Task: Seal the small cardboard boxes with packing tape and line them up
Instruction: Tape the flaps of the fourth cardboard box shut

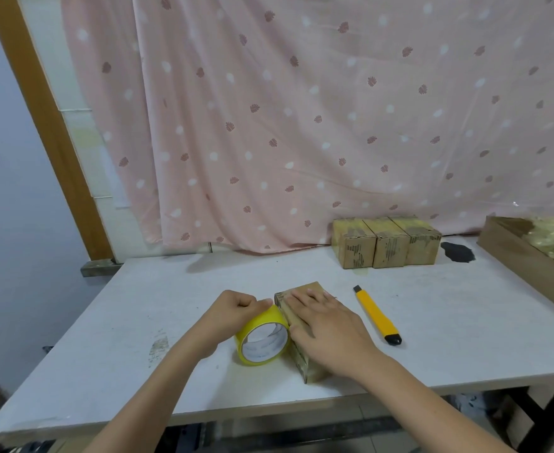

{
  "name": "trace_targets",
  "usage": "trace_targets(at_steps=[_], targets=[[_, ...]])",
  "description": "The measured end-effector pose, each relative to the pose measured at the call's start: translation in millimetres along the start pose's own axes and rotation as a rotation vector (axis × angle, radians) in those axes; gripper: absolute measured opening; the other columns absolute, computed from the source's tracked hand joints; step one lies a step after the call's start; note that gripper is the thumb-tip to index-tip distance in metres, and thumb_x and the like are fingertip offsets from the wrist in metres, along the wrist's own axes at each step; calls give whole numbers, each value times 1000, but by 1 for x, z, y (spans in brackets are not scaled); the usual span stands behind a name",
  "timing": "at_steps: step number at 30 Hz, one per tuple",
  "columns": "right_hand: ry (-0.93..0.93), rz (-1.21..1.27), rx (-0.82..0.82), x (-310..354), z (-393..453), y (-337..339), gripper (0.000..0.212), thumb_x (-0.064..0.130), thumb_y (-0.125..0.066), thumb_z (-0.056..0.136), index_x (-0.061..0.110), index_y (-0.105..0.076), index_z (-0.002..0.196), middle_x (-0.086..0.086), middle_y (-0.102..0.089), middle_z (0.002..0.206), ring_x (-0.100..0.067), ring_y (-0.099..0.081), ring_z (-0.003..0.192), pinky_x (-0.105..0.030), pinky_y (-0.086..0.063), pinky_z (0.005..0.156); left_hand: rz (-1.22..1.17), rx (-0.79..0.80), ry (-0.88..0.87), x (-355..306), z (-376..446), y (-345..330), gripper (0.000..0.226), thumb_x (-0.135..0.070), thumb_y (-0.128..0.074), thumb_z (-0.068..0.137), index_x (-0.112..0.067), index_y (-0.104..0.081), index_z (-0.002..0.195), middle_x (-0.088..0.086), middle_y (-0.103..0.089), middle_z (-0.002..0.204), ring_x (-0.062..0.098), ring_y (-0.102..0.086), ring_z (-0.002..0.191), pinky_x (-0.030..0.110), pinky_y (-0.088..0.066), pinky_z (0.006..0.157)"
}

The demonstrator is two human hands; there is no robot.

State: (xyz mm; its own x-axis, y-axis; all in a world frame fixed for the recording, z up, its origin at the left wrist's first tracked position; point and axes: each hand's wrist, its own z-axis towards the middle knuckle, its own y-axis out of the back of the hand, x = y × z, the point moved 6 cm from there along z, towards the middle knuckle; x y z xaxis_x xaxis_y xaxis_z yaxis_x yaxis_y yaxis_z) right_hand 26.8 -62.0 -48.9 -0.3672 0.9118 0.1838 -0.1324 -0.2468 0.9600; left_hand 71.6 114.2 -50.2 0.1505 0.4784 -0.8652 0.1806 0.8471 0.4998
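A small cardboard box (302,358) lies on the white table (122,322) near its front edge. My right hand (328,328) rests flat on top of the box, fingers straight. Upright against the box's left side stands a yellow roll of packing tape (262,338). My left hand (233,313) grips the roll from above with curled fingers, the thumb near the box's far corner. Three taped boxes (387,245) stand side by side in a row at the back of the table.
A yellow utility knife (377,317) lies right of the box. An open wooden crate (530,253) with pale filling sits at the right edge. A dark stain (457,251) marks the table beside the row. A pink curtain (302,109) hangs behind.
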Motion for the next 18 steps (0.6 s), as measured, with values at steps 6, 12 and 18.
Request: trace_targets(at_steps=[6,12,18], targets=[[-5,-6,27,-1,2,-2,59,46,-29,100,34,-18,156,16,-13,163,-8,-9,150,-26,-3,122,164,-45,-19,-12,5,6,62,-40,-72,87,-18,-19,61,1,-15,63,15,-17,58,28,-15,51],[-15,-23,36,-1,2,-3,60,45,-27,99,33,-16,157,15,-11,163,-7,-8,150,-26,-1,122,280,-64,49,5,0,9,65,-41,-74,83,-21,-18,56,-3,-14,57,14,-17,54,28,-13,50],[-42,55,51,-3,2,-1,58,47,-29,99,36,-22,155,20,-14,162,-4,-9,149,-25,-3,121,382,-16,114,3,9,5,68,-43,-77,79,-23,-18,51,-5,-13,52,12,-16,48,28,-15,50]])
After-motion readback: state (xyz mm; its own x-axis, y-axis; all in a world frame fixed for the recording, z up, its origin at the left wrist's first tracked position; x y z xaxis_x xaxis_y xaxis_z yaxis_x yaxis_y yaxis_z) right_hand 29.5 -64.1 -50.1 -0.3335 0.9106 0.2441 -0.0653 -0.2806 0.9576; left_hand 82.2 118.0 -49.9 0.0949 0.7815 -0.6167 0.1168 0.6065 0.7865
